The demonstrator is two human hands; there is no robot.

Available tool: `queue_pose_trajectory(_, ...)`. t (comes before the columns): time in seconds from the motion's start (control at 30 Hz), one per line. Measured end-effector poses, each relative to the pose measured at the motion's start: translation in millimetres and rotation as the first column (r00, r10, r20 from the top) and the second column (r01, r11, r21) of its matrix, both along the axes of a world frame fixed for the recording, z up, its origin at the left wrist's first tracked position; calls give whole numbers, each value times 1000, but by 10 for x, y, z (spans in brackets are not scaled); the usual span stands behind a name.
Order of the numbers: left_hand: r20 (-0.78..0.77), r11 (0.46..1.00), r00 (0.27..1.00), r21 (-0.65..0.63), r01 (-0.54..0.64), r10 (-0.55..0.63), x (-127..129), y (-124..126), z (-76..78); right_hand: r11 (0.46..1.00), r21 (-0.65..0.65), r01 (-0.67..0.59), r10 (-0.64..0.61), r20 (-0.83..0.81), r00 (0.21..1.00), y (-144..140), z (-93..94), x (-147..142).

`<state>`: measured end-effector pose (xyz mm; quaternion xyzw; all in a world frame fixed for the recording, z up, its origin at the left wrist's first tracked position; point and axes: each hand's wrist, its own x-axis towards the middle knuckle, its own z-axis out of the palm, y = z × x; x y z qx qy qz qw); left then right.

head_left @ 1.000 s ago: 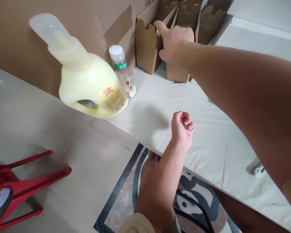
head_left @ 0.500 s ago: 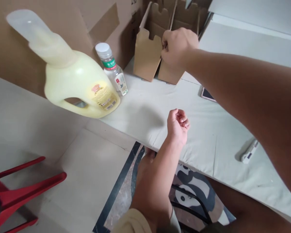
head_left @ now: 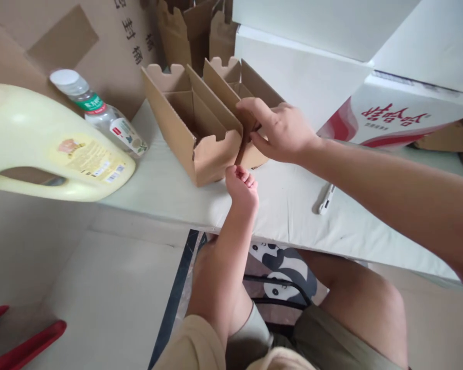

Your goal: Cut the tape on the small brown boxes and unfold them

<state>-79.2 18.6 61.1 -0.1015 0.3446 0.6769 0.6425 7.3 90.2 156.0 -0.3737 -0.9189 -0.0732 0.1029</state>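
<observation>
Nearest the camera are the person's bare knees and a panda-print stool (head_left: 283, 267) under the edge of the worktop (head_left: 293, 216).

The left hand (head_left: 242, 186) rises from below that edge, fingers curled into a loose fist that holds nothing, its knuckles just under the front corner of the left box (head_left: 191, 126).

The right hand (head_left: 280, 131) comes in from the right and pinches the near end wall of the right box (head_left: 239, 87), thumb on top and fingers wrapped round the cardboard where the two boxes meet. Both boxes sit open on the worktop, side by side and touching at the near end, each with a divider inside.

To my eye the step in hand is drawing the boxes toward the worktop's edge. Thin cardboard buckles under a one-corner pull, so the pinch should sit low on the wall and the pull should run straight back. The free left hand would do well to open and steady the left box so the pair slides together and does not splay apart.

A small white object (head_left: 326, 199) lies on the worktop to the right, near the forearm. At left stand a yellow jug (head_left: 54, 154) and a clear bottle (head_left: 100, 115), well apart from the boxes. Behind are more cardboard (head_left: 111, 46) and a white carton (head_left: 389, 115).
</observation>
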Motion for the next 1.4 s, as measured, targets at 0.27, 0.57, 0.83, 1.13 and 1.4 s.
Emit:
queue_pose_trajectory(0.27,-208,990,968,12,-142,141,-1,-24,-9,986,107,124,-65,-441,895,-593,-127,963)
queue_pose_trajectory(0.57,-760,938,549,285,-198,347,188,31,-284,892,425,157,199,-679,707,-1342,-933,1531)
queue_pose_trajectory(0.83,-883,922,267,358,-149,386,209,200,-482,912,299,282,31,-734,678,-1262,-943,1526)
queue_pose_trajectory(1.13,-792,851,357,525,-16,495,278,184,-174,906,328,268,117,-802,585,-1344,-842,1842)
queue_pose_trajectory(1.4,-824,848,308,523,90,476,341,-26,2,882,294,368,96,-877,470,-1290,-951,1979)
